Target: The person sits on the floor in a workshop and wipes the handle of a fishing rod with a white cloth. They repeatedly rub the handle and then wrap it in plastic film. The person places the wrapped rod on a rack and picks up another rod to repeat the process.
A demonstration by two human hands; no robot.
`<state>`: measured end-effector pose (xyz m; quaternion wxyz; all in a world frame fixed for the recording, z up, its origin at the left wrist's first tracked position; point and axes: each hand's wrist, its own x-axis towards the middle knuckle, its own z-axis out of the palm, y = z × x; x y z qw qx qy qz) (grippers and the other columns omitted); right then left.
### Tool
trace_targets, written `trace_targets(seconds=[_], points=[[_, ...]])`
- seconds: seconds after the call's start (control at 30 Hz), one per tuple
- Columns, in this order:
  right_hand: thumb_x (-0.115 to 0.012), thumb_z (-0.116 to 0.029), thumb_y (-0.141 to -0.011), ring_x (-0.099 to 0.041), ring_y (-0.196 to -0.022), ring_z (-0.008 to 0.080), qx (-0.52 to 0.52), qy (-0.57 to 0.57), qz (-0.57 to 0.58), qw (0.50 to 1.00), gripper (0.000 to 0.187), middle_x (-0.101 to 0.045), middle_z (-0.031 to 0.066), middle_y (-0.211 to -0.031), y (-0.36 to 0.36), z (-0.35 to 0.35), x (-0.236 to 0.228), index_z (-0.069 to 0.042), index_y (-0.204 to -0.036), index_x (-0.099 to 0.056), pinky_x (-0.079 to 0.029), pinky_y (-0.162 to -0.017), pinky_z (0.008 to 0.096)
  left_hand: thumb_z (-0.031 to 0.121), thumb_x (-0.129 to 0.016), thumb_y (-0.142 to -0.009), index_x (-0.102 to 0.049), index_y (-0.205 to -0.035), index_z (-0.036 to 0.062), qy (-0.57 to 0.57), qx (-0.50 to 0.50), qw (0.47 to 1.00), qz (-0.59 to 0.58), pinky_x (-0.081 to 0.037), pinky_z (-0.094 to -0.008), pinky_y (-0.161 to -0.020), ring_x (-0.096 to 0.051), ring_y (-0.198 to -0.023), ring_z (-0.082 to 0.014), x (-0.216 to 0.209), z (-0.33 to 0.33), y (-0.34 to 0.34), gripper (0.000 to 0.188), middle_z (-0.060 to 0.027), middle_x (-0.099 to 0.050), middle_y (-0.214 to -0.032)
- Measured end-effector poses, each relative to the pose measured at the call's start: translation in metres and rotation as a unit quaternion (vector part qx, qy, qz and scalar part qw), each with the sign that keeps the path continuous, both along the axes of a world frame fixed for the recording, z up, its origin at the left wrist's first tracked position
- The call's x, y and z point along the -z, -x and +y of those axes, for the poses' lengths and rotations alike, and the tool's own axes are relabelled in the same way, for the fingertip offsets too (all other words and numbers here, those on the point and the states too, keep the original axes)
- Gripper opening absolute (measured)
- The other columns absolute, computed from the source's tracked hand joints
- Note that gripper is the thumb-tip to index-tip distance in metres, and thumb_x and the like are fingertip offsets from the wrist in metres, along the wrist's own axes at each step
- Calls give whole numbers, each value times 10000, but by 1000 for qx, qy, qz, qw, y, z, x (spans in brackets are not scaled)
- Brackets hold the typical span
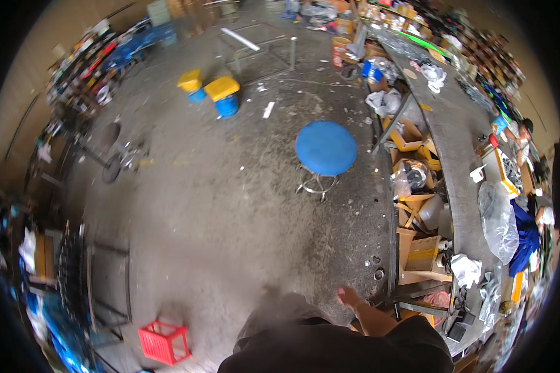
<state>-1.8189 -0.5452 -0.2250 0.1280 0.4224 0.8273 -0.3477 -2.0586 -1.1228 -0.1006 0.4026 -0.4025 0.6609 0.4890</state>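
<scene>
My right hand (pixel 348 298) is low in the view, in front of my dark-clothed body, with its forearm reaching up from the lower edge. Its fingers look loosely curled, and no held thing shows in them. It hangs over the grey floor, to the left of the workbench and apart from it. My left hand does not show. The round blue stool (pixel 325 149) on metal legs stands well ahead of my right hand, touched by nothing.
The long grey workbench (pixel 457 168) runs along the right, with cardboard boxes (pixel 424 253) beneath and a clear plastic bag (pixel 499 221) on top. A red plastic stool (pixel 163 343) stands at lower left. Two blue stools with yellow tops (pixel 223 90) and a metal frame (pixel 292 53) stand farther off.
</scene>
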Motion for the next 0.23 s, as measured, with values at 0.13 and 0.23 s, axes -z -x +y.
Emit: trace_targets(seconds=[0.13,0.23], points=[[-518,-359,-850,-637,-811,341,-142,253,-186,939,319,-650,184,-806,-14,1,-45,-66,-821,-643,-482,-690,485,403,-439,-900,-532,-753,206,-211,73,969,110,-355,-299,-371,-472,-486,-165,31,20,353,262,-3,-508,-640],[-505,-396,-858,-663,-799,272,-53,263,-251,930,373,-673,161,-821,-10,-1,-34,-59,-863,-664,-495,-699,474,271,-407,-909,-555,-1128,98,65,225,888,397,-378,-230,-479,-534,-632,-107,-32,278,551,316,-9,-560,-758]])
